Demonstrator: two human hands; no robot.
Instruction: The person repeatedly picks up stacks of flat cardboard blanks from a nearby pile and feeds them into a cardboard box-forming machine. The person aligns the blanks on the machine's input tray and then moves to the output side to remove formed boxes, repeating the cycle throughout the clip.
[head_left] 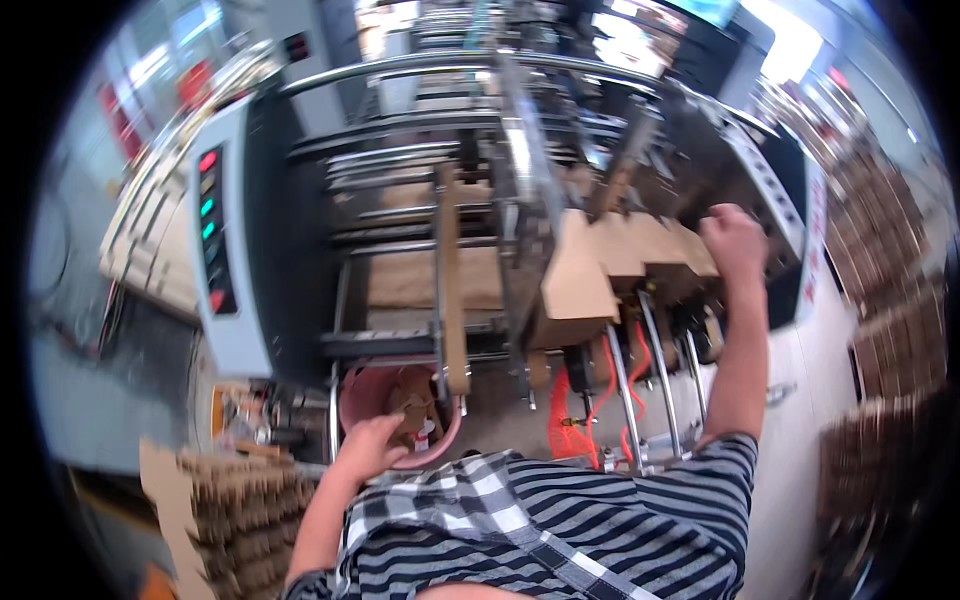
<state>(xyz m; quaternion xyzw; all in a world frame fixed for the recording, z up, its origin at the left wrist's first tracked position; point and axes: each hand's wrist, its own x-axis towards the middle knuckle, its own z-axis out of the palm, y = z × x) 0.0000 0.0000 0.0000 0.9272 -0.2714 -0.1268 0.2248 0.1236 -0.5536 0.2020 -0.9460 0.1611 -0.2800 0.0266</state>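
Observation:
My right arm reaches forward to the right side of a large machine (262, 230). There my right hand (735, 243) is closed, its fingers curled at the right end of a stack of brown cardboard blanks (590, 262). Whatever those fingers hold, if anything, is hidden. The blanks have a notched outline and rest on metal rods (655, 350) at the machine's front. Low on the left, my left hand (372, 448) hangs over the near edge of a pink bucket (350, 395), fingers loosely apart and holding nothing visible. Brown scraps (418, 395) lie inside the bucket.
Stacked cardboard pieces stand at the lower left (250, 515), with more stacks along the right (880, 220). Lit buttons (208, 207) line the machine's left panel. Red coiled hoses (565, 425) hang beneath the blanks. A vertical brown belt (452, 300) runs mid-machine.

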